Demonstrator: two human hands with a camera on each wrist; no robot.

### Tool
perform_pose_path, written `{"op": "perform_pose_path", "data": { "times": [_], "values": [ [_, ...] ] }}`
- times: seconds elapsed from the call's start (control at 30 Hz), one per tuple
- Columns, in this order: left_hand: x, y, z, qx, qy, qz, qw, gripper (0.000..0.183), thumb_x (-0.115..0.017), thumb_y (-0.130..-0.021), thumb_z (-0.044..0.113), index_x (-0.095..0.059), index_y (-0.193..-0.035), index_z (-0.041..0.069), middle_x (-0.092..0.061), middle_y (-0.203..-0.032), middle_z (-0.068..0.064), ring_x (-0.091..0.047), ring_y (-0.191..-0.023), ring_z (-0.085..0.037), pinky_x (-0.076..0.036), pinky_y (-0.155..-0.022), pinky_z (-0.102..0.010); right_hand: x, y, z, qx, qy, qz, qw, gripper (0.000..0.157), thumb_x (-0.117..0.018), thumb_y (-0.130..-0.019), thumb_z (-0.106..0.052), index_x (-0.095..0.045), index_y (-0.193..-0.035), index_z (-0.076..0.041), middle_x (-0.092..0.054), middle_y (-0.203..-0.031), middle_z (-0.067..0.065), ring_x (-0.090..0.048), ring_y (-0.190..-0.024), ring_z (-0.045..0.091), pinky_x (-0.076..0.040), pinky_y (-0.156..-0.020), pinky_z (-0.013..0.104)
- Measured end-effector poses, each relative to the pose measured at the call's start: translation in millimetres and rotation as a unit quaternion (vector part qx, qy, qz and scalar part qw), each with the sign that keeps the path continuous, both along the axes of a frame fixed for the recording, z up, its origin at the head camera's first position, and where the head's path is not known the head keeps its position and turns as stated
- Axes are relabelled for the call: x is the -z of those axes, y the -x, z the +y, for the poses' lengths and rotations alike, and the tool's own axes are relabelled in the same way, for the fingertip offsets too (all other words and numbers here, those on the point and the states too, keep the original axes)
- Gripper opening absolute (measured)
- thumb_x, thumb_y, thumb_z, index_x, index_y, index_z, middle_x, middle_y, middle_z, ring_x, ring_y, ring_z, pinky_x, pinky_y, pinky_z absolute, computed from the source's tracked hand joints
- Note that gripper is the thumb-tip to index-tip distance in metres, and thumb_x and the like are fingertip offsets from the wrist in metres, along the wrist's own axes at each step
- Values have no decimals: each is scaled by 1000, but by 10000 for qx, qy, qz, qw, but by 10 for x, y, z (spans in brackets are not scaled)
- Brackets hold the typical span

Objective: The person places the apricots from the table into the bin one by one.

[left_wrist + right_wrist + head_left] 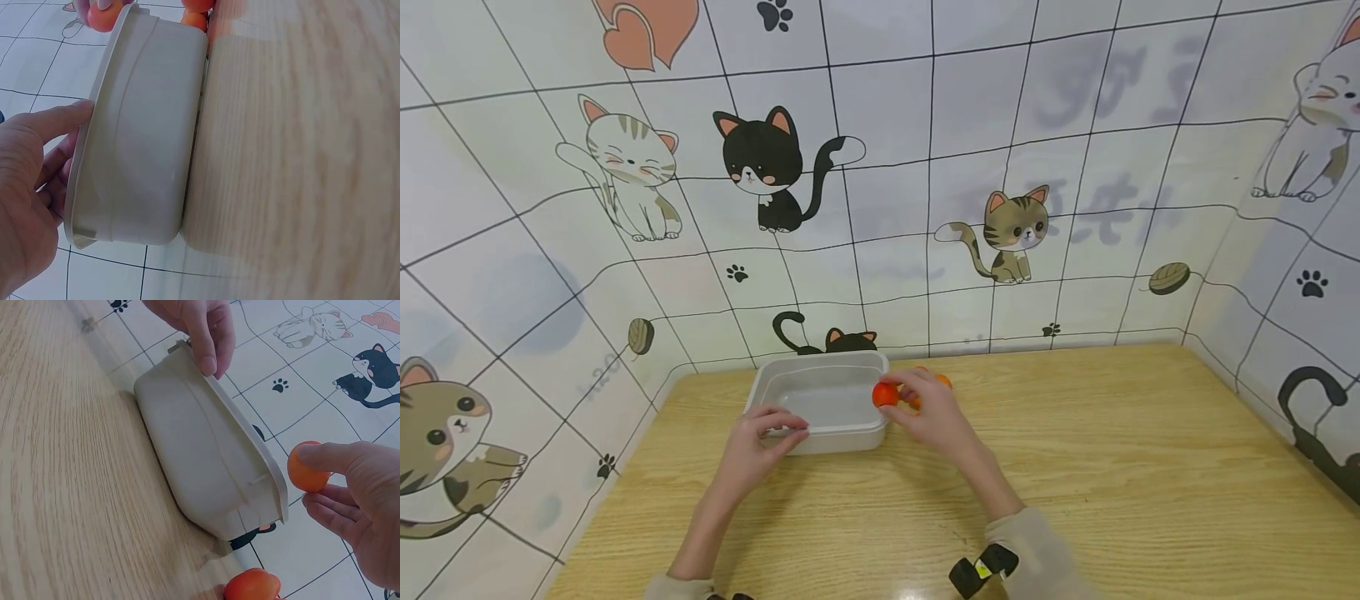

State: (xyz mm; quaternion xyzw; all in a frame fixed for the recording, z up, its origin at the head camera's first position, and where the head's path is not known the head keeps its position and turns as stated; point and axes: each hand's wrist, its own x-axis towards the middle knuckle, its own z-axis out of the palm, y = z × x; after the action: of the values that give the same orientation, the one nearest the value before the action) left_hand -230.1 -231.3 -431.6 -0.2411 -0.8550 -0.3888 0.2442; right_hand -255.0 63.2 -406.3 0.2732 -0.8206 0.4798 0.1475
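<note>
A whitish rectangular plastic bin [838, 442] stands on the table. My left hand [760, 446] pinches its near rim, with the thumb outside and the fingers on the inner side, as the left wrist view shows. Between thumb and fingers, my right hand [936, 417] holds a small round orange-red ball [307, 467], which may be a fruit. That ball is raised at the bin's right rim. Beyond the right hand, several more round orange and red pieces [943, 381] lie beside the bin, partly hidden by the hand. One red piece [253, 585] shows low in the right wrist view.
The wooden table [1075, 442] extends to the right and toward me. Walls covered with a cat-print sheet [887, 208] rise behind it and on both sides. The back of the bin is close to the rear wall.
</note>
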Motion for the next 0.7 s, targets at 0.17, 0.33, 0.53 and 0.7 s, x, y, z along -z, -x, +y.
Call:
{"op": "perform_pose_path", "data": {
  "times": [0.17, 0.33, 0.53, 0.7],
  "values": [
    [8, 5, -9, 0, 28, 50, 10000, 18, -87, -75, 1, -79, -85, 14, -69, -88, 9, -63, -87, -12, -55, -73, -33, -10, -17, -85, -15, -28, -146, 9999, 36, -82, -86, -9, -70, -121, -8, -67, -115, 7, -64, -93, 28, -55, -84, 46],
    [16, 15, -10, 25, 3, 56, 10000, 18, -87, -75, 2, -79, -85, 14, -70, -88, 9, -63, -87, -12, -55, -73, -35, 13, -19, -149, -49, -74, -176, 9998, 35, -80, -88, -12, -70, -122, -10, -65, -115, 4, -62, -93, 25, -56, -83, 45],
    [21, 19, -15, 9, -42, -19, 10000, 18, -87, -76, 2, -79, -85, 15, -70, -88, 10, -63, -87, -12, -55, -74, -36, 51, -13, -190, -30, -81, -152, 9998, 36, -81, -87, -10, -71, -121, -9, -65, -112, 4, -62, -90, 24, -56, -81, 45],
    [34, 19, -29, -87, -30, -157, 9998, 18, -87, -76, 4, -80, -86, 18, -69, -89, 12, -63, -88, -11, -55, -76, -34, 74, -9, -199, -89, -118, 8, 9999, 37, -82, -86, -8, -70, -121, -5, -65, -109, 10, -63, -87, 26, -56, -81, 46]
  ]
}}
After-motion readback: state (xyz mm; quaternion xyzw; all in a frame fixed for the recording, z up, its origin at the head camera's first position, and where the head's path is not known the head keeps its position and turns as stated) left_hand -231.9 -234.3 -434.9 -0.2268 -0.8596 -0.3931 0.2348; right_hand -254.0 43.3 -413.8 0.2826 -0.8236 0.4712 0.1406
